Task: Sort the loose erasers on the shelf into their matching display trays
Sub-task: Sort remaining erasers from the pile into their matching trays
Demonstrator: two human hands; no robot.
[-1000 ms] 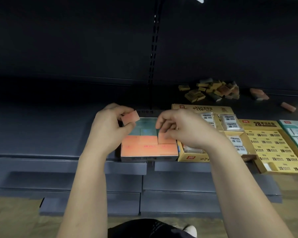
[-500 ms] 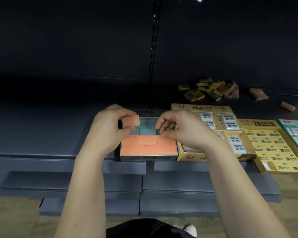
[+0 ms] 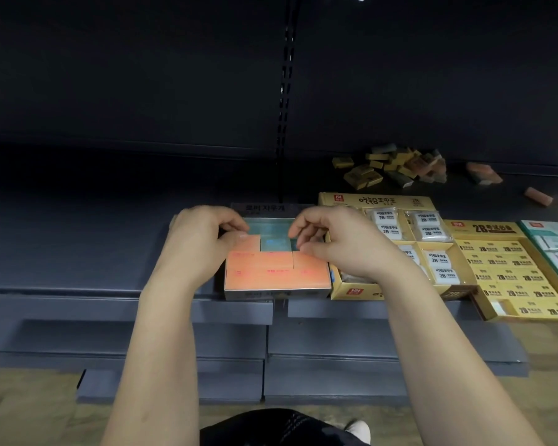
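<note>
Orange eraser [image 3: 248, 243] pinched by left hand [image 3: 203, 239] fingers in tray [image 3: 276, 292]; right hand [image 3: 339, 239] fingers curled empty.

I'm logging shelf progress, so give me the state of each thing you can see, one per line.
Orange tray: partly filled, bare floor at the back.
Orange eraser: set into the tray's back left, left hand on it.
Right hand: fingers curled over the tray's right side, grip hidden.
Yellow tray: holds wrapped white erasers.
2B tray: nearly full.
Loose pile: unsorted at the back.
</note>
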